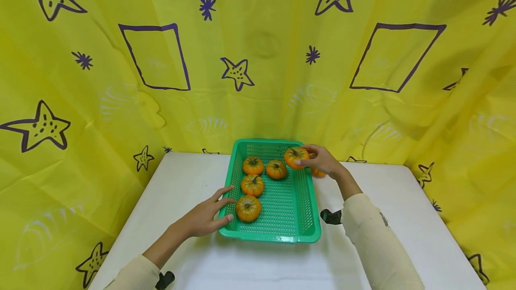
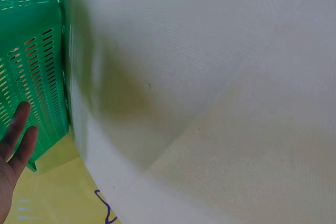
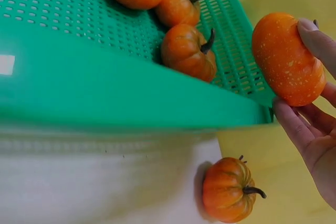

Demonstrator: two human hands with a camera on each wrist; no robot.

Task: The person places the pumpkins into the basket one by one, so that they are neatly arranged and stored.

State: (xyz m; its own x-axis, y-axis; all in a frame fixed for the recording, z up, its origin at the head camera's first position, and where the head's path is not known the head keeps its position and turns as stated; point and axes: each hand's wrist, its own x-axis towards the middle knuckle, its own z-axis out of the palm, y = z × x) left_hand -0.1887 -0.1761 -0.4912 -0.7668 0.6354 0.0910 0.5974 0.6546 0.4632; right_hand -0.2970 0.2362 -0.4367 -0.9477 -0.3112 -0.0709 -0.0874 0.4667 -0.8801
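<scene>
My right hand (image 1: 324, 161) grips a small orange pumpkin (image 1: 296, 158) over the far right corner of a green plastic basket (image 1: 310, 238). In the right wrist view the thumb lies on one side of this pumpkin (image 3: 287, 59) and the fingers on the other. Several pumpkins sit inside the basket, three in a line along its left side, the nearest one (image 1: 248, 208) by my left hand, and another (image 1: 276, 169) near the far wall. My left hand (image 1: 206, 215) is at the basket's left rim, fingers spread and holding nothing.
Outside the basket, just past its right wall, another pumpkin (image 3: 229, 190) stands on the white table (image 1: 183, 173). A yellow curtain (image 1: 262, 106) with purple drawings hangs behind the table and along both sides.
</scene>
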